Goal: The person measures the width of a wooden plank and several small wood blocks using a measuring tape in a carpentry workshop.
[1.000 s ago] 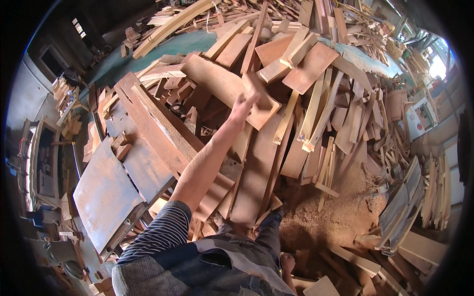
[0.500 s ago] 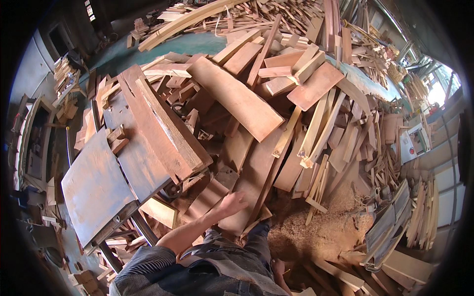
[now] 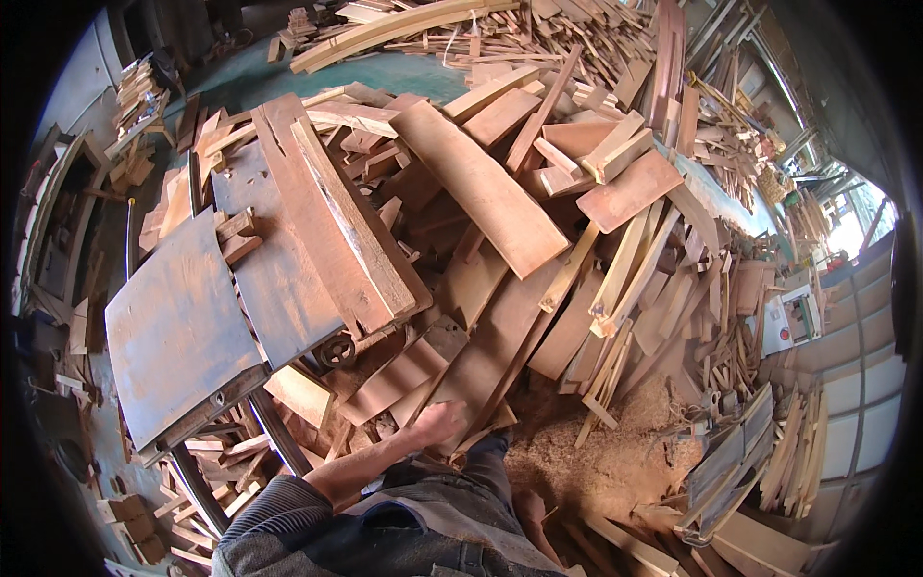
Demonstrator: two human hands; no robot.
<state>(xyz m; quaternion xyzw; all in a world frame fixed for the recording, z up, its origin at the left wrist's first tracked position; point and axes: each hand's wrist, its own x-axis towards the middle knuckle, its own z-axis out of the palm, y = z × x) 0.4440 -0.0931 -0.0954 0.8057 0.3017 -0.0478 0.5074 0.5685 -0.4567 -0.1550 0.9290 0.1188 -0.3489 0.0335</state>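
My left hand (image 3: 440, 423) hangs in front of my waist, its fingers curled in and nothing visible in them. Behind it a long reddish-brown plank (image 3: 492, 337) slopes down toward my feet; whether the hand touches it I cannot tell. My right hand (image 3: 529, 508) is low beside my right leg, mostly hidden by shadow and clothing, its fingers unclear. To the left stands a metal-topped machine table (image 3: 183, 322) with a thick, split board (image 3: 322, 216) lying across it and small wood blocks (image 3: 238, 236) beside that.
A wide board (image 3: 481, 188) lies atop a large heap of mixed planks ahead. Sawdust (image 3: 586, 457) covers the ground at my right. Pale thin strips (image 3: 793, 447) lean by the right wall. More timber (image 3: 423, 34) is stacked at the back.
My view has shifted slightly, moving the heap a little to the right in the picture. My left hand has come down and nearer to my body.
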